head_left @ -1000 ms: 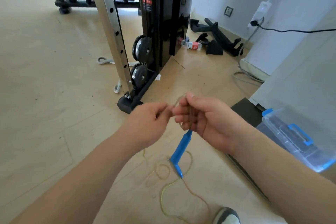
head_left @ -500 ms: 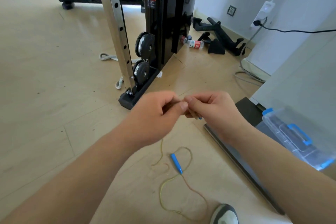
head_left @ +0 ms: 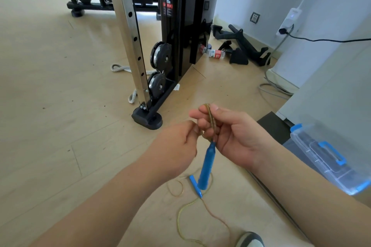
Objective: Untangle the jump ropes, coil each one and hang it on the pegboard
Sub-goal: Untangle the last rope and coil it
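Note:
My right hand (head_left: 230,134) grips a folded bundle of thin yellow-brown jump rope (head_left: 211,119) between thumb and fingers, held upright. A blue handle (head_left: 206,166) hangs down from that bundle. My left hand (head_left: 178,146) pinches the rope just left of the bundle, its fingertips touching the right hand's fingers. The other blue handle (head_left: 194,185) lies on the floor below, with loose rope loops (head_left: 180,212) trailing around it. No pegboard is in view.
A black and chrome cable machine (head_left: 160,62) stands ahead, its foot (head_left: 147,119) close to my hands. A clear plastic box with blue latches (head_left: 325,156) sits at the right beside a dark mat (head_left: 275,126). A shoe (head_left: 250,239) shows at the bottom edge.
The hands have come lower and nearer. The right hand has turned the rope bundle upright, and the blue handle hangs from it again after being hidden half a second ago.

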Motion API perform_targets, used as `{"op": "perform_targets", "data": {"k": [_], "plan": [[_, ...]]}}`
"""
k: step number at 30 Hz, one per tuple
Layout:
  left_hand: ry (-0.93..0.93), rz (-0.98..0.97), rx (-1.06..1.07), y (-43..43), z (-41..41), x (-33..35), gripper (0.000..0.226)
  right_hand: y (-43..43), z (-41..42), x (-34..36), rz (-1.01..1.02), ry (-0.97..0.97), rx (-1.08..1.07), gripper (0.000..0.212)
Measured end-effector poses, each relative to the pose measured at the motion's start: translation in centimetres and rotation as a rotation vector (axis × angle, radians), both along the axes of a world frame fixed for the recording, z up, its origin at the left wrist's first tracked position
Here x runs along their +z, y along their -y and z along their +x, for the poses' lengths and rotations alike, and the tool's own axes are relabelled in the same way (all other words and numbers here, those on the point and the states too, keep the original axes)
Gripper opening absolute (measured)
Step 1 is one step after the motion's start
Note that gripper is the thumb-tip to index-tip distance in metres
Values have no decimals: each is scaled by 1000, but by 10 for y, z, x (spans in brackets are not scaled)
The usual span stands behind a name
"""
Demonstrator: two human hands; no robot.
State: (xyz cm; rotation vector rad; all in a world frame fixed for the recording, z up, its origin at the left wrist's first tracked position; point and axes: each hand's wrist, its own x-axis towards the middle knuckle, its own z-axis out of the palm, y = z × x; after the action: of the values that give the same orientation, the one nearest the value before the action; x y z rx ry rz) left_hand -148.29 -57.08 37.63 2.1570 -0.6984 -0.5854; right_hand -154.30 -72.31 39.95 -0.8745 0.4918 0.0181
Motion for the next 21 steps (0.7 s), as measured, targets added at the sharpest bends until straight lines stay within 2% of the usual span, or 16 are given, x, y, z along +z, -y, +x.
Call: {"op": "perform_targets", "data": {"k": [3,6,9,10,12,14,16,19,21], "plan": [[91,125,-114,1,-8,-6,32,5,1,-9,-58,-15,-106,25],[149,249,-271,2,-15,-4,39,10,3,-21,-353,-61,-137,21],[33,139,-325,1,-15,8,33,13,2,-27,-825,-130,-97,15],[-19,56,-291,0,-12,13,32,13,2,-27,-934,-126,-73,16],[-49,-133,-158,-5,-1,20,27,12,0,-23,-1021,-92,-23,16],[57,-274,-25,-10,12,21,24,10,-1,-17,-942,-44,52,19],[144,-329,52,-14,21,17,23,5,-2,-9,-759,1,154,22],[125,-332,85,-14,23,14,24,-2,-2,-3,-565,18,274,22],[62,-332,115,-12,22,14,22,-5,-3,-2,-444,19,270,20]]}}
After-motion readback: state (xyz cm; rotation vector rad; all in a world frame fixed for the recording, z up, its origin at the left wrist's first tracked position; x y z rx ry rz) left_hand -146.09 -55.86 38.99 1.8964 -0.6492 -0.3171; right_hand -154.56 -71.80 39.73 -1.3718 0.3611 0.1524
